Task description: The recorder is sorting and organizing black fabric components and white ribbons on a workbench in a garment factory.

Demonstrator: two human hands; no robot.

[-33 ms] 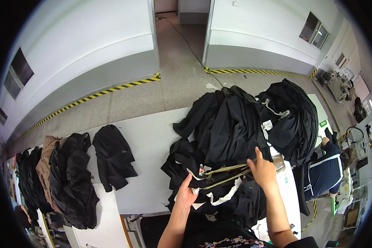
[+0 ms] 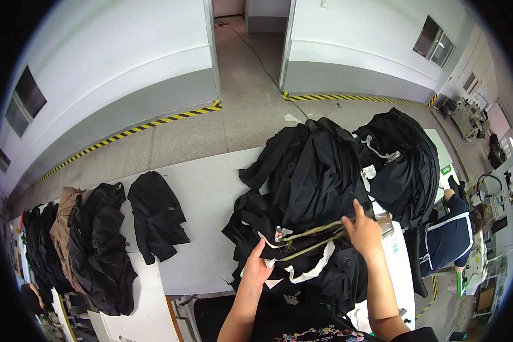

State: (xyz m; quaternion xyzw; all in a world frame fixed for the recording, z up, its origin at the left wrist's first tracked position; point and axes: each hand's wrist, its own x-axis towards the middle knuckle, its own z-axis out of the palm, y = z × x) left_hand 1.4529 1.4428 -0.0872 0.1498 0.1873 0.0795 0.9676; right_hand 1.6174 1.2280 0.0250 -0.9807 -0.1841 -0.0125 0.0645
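My left hand (image 2: pixel 258 268) is closed on a black garment (image 2: pixel 249 231) with a white inner edge, the thumb on top and a fingertip showing past the cloth. Two long yellow-green strips (image 2: pixel 310 232), with loose threads at their left end, stretch from beside this hand to my right hand (image 2: pixel 365 232). My right index finger points away and the thumb stands apart from it. The other right fingers are curled around the strips' far end, partly hidden. A white cloth band (image 2: pixel 313 272) hangs in a loop below the strips, over black fabric.
Behind my hands lies a heap of black garments (image 2: pixel 316 176), with another black bundle (image 2: pixel 402 171) tied with a pale cord to its right. A single black piece (image 2: pixel 155 216) lies left on the grey table (image 2: pixel 208 211). Black and brown garments (image 2: pixel 68 228) hang farther left. A person (image 2: pixel 447 236) works at right.
My right hand has moved slightly to the right, with the strips still running to it. The left hand looks the same.
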